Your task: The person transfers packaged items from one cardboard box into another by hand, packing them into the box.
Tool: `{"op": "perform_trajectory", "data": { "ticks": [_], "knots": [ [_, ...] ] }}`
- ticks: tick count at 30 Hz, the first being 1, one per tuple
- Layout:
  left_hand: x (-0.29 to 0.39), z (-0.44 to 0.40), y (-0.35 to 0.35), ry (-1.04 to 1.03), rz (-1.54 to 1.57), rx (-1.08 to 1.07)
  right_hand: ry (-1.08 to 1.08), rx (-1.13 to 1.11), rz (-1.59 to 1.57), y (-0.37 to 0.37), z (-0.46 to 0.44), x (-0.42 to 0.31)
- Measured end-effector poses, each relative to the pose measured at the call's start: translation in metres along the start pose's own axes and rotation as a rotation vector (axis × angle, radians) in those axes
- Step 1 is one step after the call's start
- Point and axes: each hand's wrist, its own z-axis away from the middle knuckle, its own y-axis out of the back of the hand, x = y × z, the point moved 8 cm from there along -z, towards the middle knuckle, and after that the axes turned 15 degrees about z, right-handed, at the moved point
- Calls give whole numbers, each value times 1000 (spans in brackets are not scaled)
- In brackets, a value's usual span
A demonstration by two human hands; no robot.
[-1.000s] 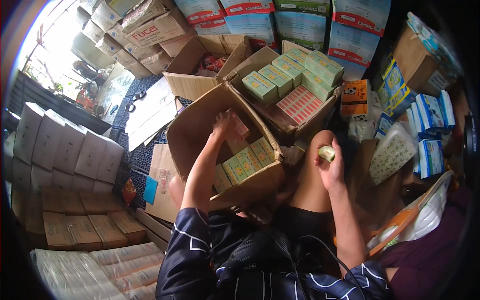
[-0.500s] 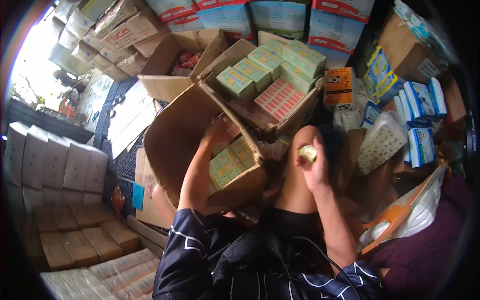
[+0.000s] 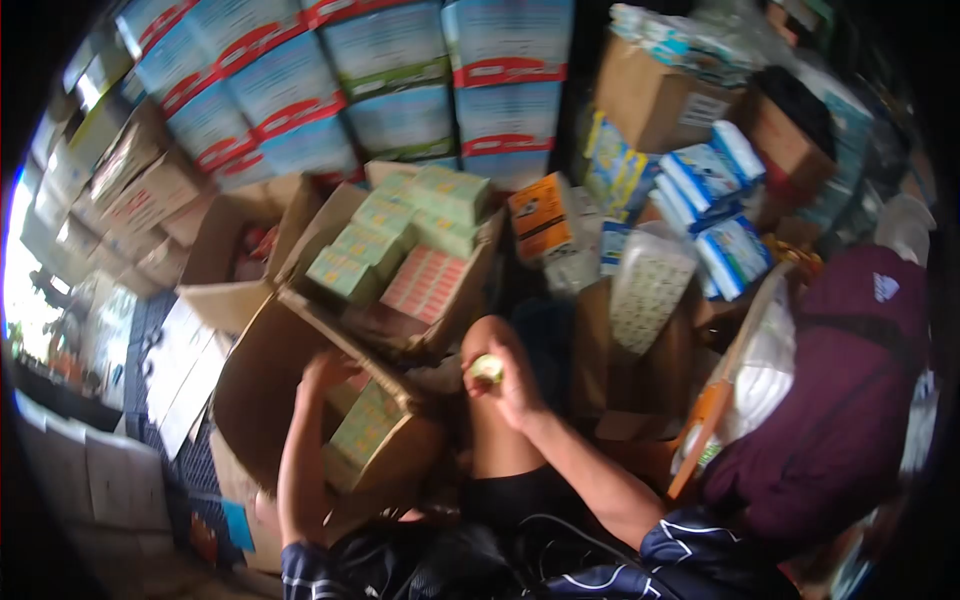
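My right hand (image 3: 515,385), above my bent knee, is closed round a small pale yellow-green roll (image 3: 487,370); its exact kind is unclear. My left hand (image 3: 325,372) reaches into an open cardboard box (image 3: 255,375). Blur hides whether its fingers hold anything. Beside and below that hand, pale green packs (image 3: 365,425) stand in the box. Behind it, touching its rim, another open carton (image 3: 325,220) holds more green packs (image 3: 375,235) and a flat stack with red-pink labels (image 3: 424,285).
A third open carton (image 3: 215,290) stands at the left. Blue-and-red boxes (image 3: 360,60) are stacked behind. To my right are an orange pack (image 3: 540,218), blue-white packages (image 3: 735,255), an orange-edged chair (image 3: 705,430) and a maroon bag (image 3: 810,400).
My view has swung right and up, so the cartons appear farther left and lower. My left hand stays inside the box. The small roll remains in my right hand.
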Motion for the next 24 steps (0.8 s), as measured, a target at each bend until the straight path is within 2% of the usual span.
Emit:
{"op": "perform_trajectory", "data": {
  "ticks": [1,2,4,6,8,9,11,14,18,19,21,22,24],
  "knots": [
    [42,12,15,84,-276,-51,-5,-33,68,0,1,-2],
    [88,36,31,197,-342,-30,-12,-33,44,-3,5,-11],
    [104,44,36,181,-485,-180,11,-30,50,-3,5,-9],
    [164,70,55,135,-508,-131,21,-76,43,-4,3,-5],
    [228,82,74,110,-442,14,15,-72,60,-11,9,-11],
    [248,78,77,-21,-469,139,5,-74,82,-14,11,-13],
    [280,65,78,-104,-490,232,32,-90,92,-15,11,-14],
    [278,1,56,-140,-533,237,44,-104,91,-15,11,-13],
    [261,-63,14,-15,-494,145,51,-61,72,-4,3,-8],
    [245,-74,1,79,-404,22,54,-58,71,-3,4,-9],
    [240,-79,-16,71,-499,39,43,-50,73,2,4,-11],
    [223,-87,-24,113,-333,12,42,-42,70,3,4,-13],
    [208,-94,-34,115,-336,50,37,16,139,6,4,-13]
  ]
}}
